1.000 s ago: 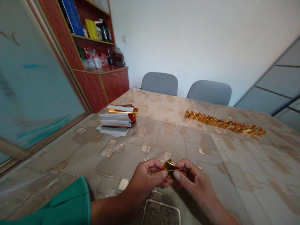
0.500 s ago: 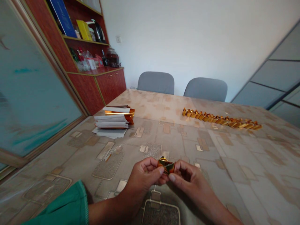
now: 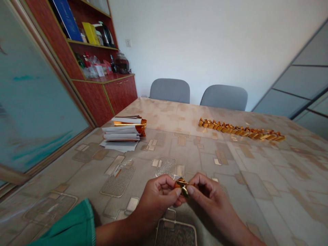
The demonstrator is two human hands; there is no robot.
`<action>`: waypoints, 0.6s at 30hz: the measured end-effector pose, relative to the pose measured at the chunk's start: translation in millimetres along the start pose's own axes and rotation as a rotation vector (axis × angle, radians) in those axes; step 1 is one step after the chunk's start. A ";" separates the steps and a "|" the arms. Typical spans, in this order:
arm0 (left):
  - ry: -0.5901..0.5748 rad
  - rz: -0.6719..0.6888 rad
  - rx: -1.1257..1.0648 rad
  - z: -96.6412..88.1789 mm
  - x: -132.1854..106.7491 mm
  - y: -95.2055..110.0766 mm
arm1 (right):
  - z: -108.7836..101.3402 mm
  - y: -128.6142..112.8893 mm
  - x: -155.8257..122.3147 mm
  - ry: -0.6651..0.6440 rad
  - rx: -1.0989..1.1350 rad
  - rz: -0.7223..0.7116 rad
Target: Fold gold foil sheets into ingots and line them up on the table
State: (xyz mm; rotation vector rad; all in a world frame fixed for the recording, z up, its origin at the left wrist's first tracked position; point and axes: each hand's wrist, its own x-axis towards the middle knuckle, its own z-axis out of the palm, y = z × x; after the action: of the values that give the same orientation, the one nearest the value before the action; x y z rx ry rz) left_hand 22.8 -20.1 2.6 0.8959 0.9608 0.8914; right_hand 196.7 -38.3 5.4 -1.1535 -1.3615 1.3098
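Note:
A small folded piece of shiny gold foil paper [image 3: 181, 183] is held between both hands, just above the tabletop. My left hand [image 3: 161, 193] pinches its left side, thumb toward me. On the right side, the thumb and fingers of my right hand [image 3: 205, 191] are closed on it, with the thumb tip pressing its near face. The fingertips hide parts of the foil paper. Farther off to the right, a long row of folded gold foil pieces [image 3: 241, 131] lies on the table. To the left is a stack of foil paper sheets [image 3: 120, 136], their white backs showing.
A patterned cloth covers the table [image 3: 194, 157]. Two grey chairs [image 3: 169, 90] stand at its far side by the white wall. A red-brown cabinet [image 3: 120, 90] with jars and boxes is at the back left, beside a frosted glass door [image 3: 38, 92].
The gold foil paper has changed shape between my fingers, its opening looking narrower and its near face pressed in. My right thumb has moved up and inward onto it. The camera view shifted slightly.

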 end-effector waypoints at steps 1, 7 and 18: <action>-0.004 0.001 0.009 0.4 -0.3 0.1 | 0.4 1.8 -0.7 0.019 0.006 0.001; 0.015 -0.010 0.030 0.9 0.7 3.7 | 3.3 7.3 -2.9 -0.004 0.052 -0.005; -0.012 0.010 0.034 0.5 2.9 -5.1 | 8.6 5.4 -3.9 -0.047 -0.031 0.036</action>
State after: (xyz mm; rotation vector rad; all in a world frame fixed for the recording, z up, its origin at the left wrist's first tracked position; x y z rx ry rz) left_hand 25.2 -19.4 -2.7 0.9351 0.9646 0.8791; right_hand 189.1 -43.6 -0.3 -1.1803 -1.4052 1.3530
